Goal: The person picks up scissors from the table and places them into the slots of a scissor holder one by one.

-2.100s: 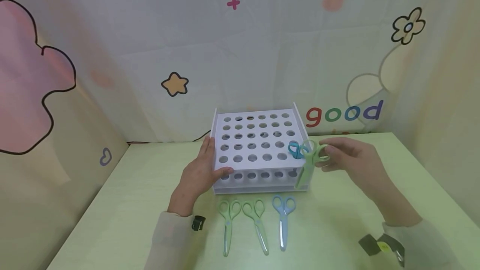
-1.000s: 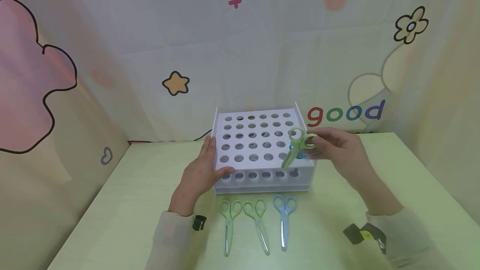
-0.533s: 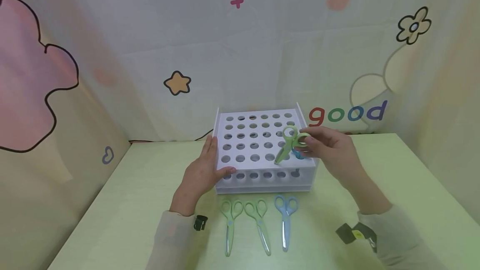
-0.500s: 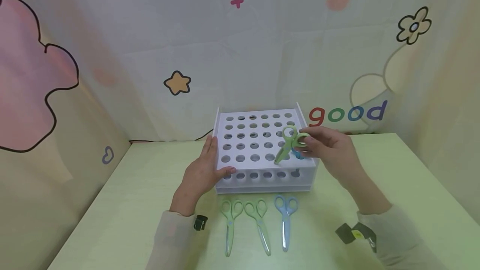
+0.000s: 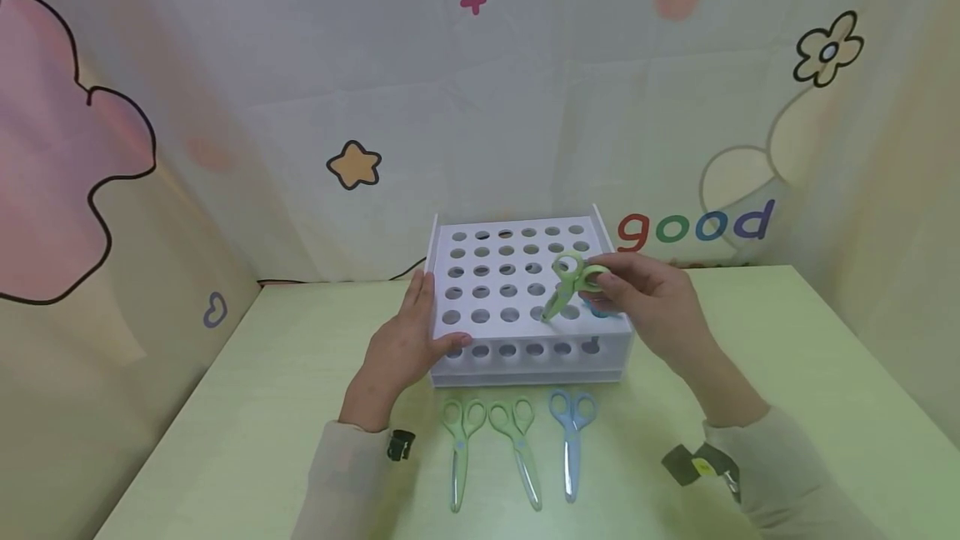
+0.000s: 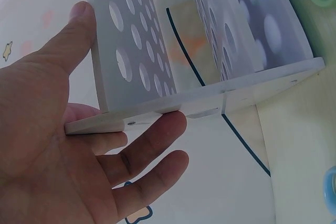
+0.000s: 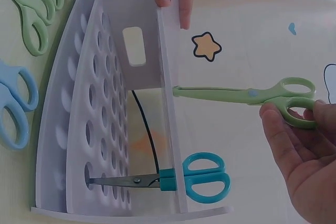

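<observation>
In the head view, the right hand (image 5: 652, 298) masks most of the teal scissors (image 5: 600, 313); blue scissors (image 7: 9, 88) run off the right wrist's view; green scissors (image 7: 226, 95), tip in a hole or above? Hard to say!

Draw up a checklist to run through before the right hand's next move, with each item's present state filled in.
1. White rack steadied: ok; the left hand holds its left side, thumb at the top plate's front edge.
2. Held green scissors under control: ok; the right hand pinches one handle loop.
3. Their blades closed: ok in the right wrist view.
4. Blade tip inside a hole: cannot tell; it shows over the front row, entry unclear.
5. Teal-handled scissors seated: ok; they stand through the rack's front right hole.
6. Light blue scissors out of the way: ok; they lie in front of the rack.
</observation>
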`<state>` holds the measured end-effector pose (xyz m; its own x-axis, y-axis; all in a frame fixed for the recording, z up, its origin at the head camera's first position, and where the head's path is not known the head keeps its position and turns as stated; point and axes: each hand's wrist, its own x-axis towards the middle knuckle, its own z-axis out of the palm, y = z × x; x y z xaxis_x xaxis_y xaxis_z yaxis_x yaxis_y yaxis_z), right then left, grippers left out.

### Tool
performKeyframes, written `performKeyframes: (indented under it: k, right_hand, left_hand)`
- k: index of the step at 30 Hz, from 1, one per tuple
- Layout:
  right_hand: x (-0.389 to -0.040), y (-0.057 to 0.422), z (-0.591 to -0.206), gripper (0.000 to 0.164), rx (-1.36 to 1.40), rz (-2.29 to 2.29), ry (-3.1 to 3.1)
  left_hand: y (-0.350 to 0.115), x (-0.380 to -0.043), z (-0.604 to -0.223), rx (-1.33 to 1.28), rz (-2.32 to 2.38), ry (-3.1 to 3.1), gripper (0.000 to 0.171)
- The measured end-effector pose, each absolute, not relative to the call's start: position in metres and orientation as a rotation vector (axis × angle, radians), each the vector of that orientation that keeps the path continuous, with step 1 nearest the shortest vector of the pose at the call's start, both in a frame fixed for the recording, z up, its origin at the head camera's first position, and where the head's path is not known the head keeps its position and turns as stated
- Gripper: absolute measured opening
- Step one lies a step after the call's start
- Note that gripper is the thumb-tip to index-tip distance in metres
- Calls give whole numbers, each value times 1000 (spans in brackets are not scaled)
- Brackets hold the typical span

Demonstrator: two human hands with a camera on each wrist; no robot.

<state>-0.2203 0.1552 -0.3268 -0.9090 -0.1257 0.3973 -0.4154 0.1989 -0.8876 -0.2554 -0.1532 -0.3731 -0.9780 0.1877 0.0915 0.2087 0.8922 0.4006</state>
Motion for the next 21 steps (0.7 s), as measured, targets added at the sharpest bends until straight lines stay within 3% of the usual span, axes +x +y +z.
performKeyframes:
  k: [21]
  right_hand:
    - [-227,140,-335,24,505,1736,-2345]
  left_hand:
    - [-156,-257,-375,-346,-649,-2983,111]
